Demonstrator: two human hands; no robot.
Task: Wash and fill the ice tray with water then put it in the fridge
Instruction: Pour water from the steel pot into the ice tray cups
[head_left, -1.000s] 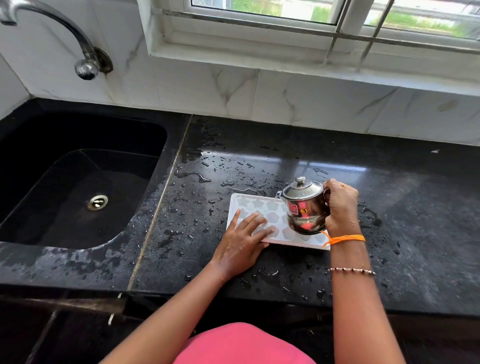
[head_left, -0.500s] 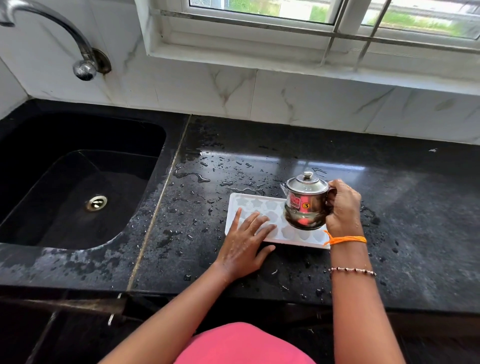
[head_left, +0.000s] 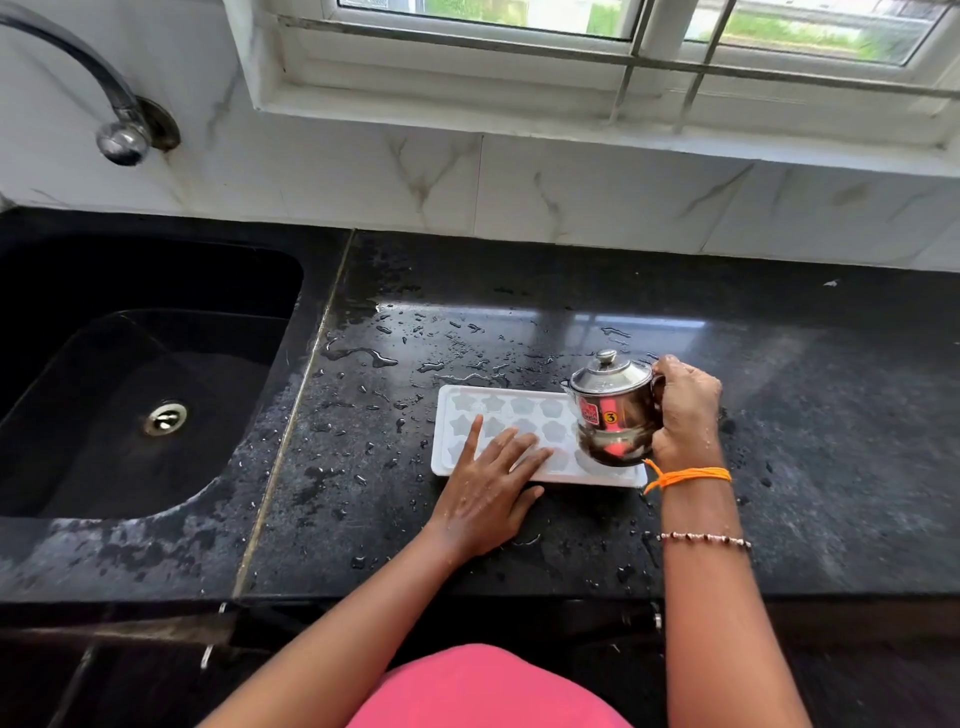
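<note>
A white ice tray (head_left: 498, 410) with star-shaped cells lies flat on the wet black counter (head_left: 519, 545). My left hand (head_left: 488, 488) rests on the tray's near left part with straight, spread fingers. My right hand (head_left: 685, 415) grips the handle of a small lidded steel jug (head_left: 613, 415) with a red label. The jug is held upright just above the tray's right end and hides the cells there. Whether the cells hold water cannot be made out.
A black sink (head_left: 145, 374) with a metal drain (head_left: 165, 417) lies to the left, under a wall tap (head_left: 122, 137). Water drops spread over the counter behind the tray. White marble tiles (head_left: 571, 208) and a window sill back the counter.
The jug was tipped toward the left over the tray one second ago. It now stands upright and a little higher. My left hand has stayed on the tray.
</note>
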